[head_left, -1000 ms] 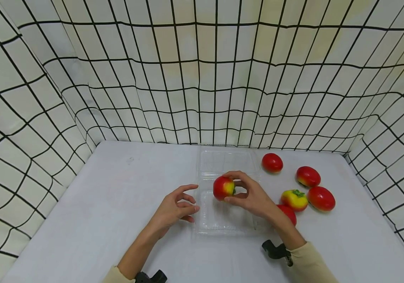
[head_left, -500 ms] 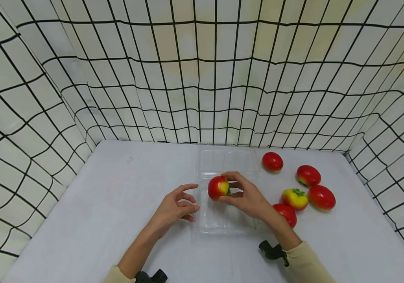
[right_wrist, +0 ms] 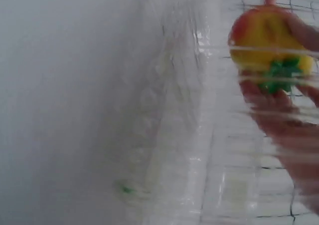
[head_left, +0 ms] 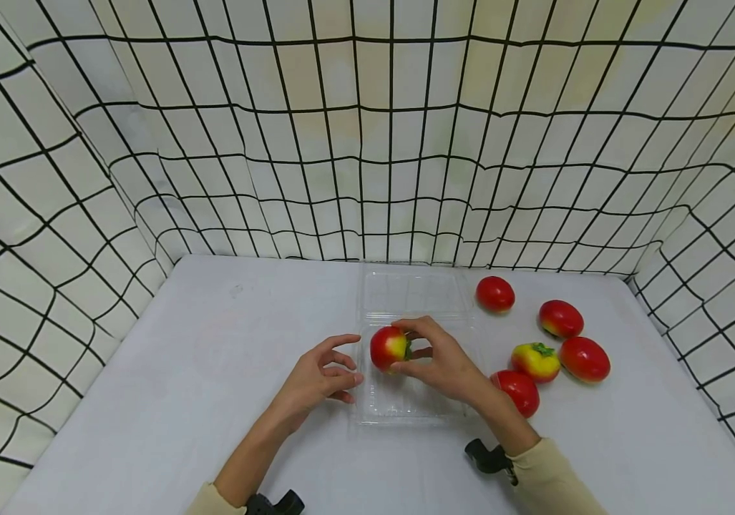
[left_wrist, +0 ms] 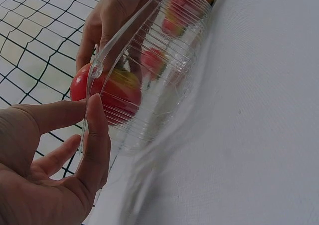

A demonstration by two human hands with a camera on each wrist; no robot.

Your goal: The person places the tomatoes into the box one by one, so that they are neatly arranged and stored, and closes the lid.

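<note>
My right hand (head_left: 441, 363) pinches a red-and-yellow, tomato-like fruit (head_left: 385, 348) between thumb and fingers. The fruit is over the left part of a clear plastic clamshell box (head_left: 415, 408), its green leafy top turned toward my palm. In the right wrist view, that green top (right_wrist: 281, 75) shows through the plastic. My left hand (head_left: 315, 375) is at the box's left side, fingers loosely bent and spread. From the left wrist, its fingertips show right at the clear rim (left_wrist: 94, 70), with the fruit just past it.
The box's lid (head_left: 414, 292) lies folded back toward the black net (head_left: 393, 179) behind the table (head_left: 212, 372). On the right lie several similar fruits, including a red one (head_left: 496, 295) beside the lid and a yellow-topped one (head_left: 532, 363).
My right hand has carried the fruit left and slightly toward me over the box. My left hand has stayed at the box's side.
</note>
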